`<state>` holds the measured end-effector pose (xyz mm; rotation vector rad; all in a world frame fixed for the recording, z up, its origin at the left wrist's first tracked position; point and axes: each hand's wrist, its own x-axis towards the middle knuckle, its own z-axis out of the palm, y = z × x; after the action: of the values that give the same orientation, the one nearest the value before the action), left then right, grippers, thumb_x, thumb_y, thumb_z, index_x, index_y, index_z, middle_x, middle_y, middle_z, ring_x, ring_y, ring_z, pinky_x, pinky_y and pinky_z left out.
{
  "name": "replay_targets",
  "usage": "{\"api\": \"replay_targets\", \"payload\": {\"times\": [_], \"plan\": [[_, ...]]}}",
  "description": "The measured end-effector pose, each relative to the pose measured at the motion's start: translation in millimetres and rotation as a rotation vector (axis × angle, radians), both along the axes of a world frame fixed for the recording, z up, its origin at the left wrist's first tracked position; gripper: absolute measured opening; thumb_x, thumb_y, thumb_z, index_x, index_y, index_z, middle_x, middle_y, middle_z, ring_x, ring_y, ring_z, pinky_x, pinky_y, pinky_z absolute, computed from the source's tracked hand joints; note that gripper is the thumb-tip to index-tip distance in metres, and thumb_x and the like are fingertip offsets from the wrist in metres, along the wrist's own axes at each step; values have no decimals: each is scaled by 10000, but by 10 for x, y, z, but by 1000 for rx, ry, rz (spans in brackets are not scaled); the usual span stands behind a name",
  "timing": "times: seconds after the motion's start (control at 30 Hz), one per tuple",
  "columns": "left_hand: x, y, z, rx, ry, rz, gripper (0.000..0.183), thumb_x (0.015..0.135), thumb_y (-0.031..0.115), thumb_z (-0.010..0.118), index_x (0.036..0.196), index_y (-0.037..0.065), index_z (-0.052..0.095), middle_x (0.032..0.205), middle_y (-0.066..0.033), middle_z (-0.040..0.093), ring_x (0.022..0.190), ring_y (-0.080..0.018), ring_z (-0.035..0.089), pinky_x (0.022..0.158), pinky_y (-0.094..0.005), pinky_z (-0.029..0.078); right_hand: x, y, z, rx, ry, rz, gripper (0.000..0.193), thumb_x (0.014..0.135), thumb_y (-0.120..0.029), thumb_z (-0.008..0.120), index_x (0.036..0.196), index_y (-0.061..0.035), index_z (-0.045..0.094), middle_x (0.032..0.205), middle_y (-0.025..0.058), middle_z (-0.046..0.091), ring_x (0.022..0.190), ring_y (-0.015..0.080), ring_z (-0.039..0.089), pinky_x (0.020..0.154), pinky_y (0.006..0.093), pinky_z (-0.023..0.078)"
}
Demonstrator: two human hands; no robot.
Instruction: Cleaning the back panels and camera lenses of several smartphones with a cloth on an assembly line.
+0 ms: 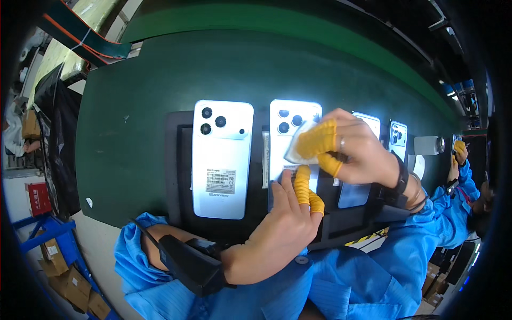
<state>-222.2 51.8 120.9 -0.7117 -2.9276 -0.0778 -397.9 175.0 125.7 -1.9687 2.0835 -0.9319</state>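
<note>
A silver-white smartphone point(276, 146) lies back up in front of me, its cameras at the far end. My right hand point(362, 149), with yellow finger covers, pinches a white wiping cloth point(295, 149) against the phone's back, just below the cameras. My left hand point(285, 218) holds the lower part of the same phone, with fingers over its label and the thumb by its right edge. Yellow covers sit on that thumb and index finger. Left of it lies another smartphone point(221, 154), back up with a label. The two hands hide much of the middle phone.
Two more smartphones point(354, 194) point(398, 133) lie to the right. Black trays point(178, 160) sit under the phones on a green work surface point(128, 96). A clear bottle point(426, 145) stands farther right, near a co-worker's gloved hands point(460, 152). Cardboard boxes point(74, 288) are low at left.
</note>
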Motion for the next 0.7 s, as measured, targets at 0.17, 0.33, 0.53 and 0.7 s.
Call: {"api": "replay_targets", "payload": {"times": [0.17, 0.33, 0.53, 0.7], "plan": [[56, -206, 203, 126, -128, 58, 177, 755, 123, 612, 893, 12, 613, 758, -197, 629, 913, -389, 639, 698, -356, 538, -115, -184, 182, 17, -861, -183, 161, 818, 29, 603, 975, 7, 633, 1002, 101, 661, 944, 194, 637, 866, 290, 494], [130, -290, 159, -136, -100, 310, 215, 728, 111, 624, 893, -26, 613, 758, -227, 646, 815, -374, 671, 505, -342, 527, -327, -415, 185, -12, -1432, -291, 322, 857, -131, 663, 1149, -31, 572, 1081, 76, 626, 956, 142, 632, 860, 277, 515], [161, -271, 138, -138, -134, 211, 156, 719, 108, 653, 840, 13, 630, 605, -185, 618, 751, -424, 670, 434, -333, 504, -199, -1032, 0, -105, -739, -120, 252, 821, -47, 663, 1068, -18, 623, 1042, 88, 658, 990, 165, 624, 882, 302, 496], [134, -289, 155, -133, -115, 235, 118, 737, 114, 646, 807, 21, 623, 609, -184, 620, 747, -405, 676, 437, -344, 507, -3, -1204, -161, -100, 143, 204, 196, 666, -41, 686, 855, 0, 655, 873, 138, 653, 757, 317, 609, 810, 391, 508]]}}
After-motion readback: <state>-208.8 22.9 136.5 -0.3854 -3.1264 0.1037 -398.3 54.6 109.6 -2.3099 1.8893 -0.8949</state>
